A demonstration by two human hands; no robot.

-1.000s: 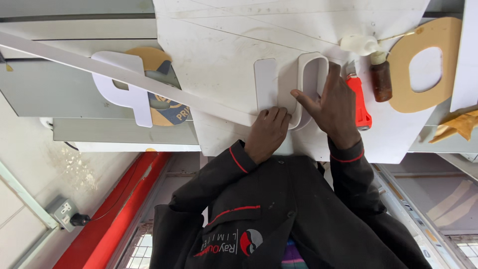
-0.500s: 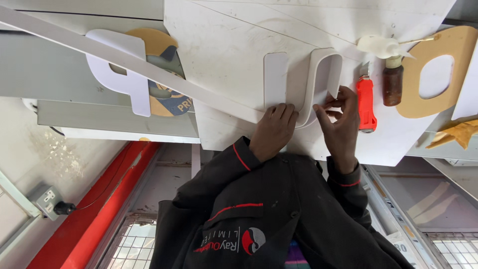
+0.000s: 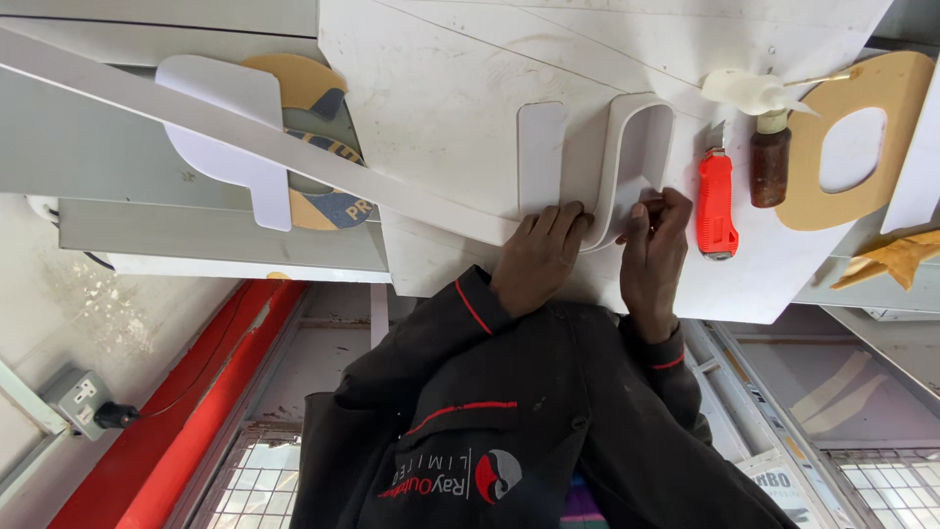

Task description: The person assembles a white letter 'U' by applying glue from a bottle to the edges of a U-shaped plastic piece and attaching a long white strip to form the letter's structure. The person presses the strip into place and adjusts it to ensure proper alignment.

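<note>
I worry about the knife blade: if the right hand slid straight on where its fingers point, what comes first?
The right hand would probably meet the bent white strip, which its fingertips now touch. The orange knife lies beside that line, not in it.

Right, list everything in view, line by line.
white worktop board: one, white, centre
bent white plastic strip: one, white, standing on the board
flat white rounded slab: one, white, left of the bend
red utility knife: one, red, right of the hands
brown glue bottle: one, brown, beside the knife
tan wooden letter cutout: one, tan, far right
grey wall socket: one, grey, lower left
left hand: presses the strip's bend
right hand: pinches the strip's end
</note>
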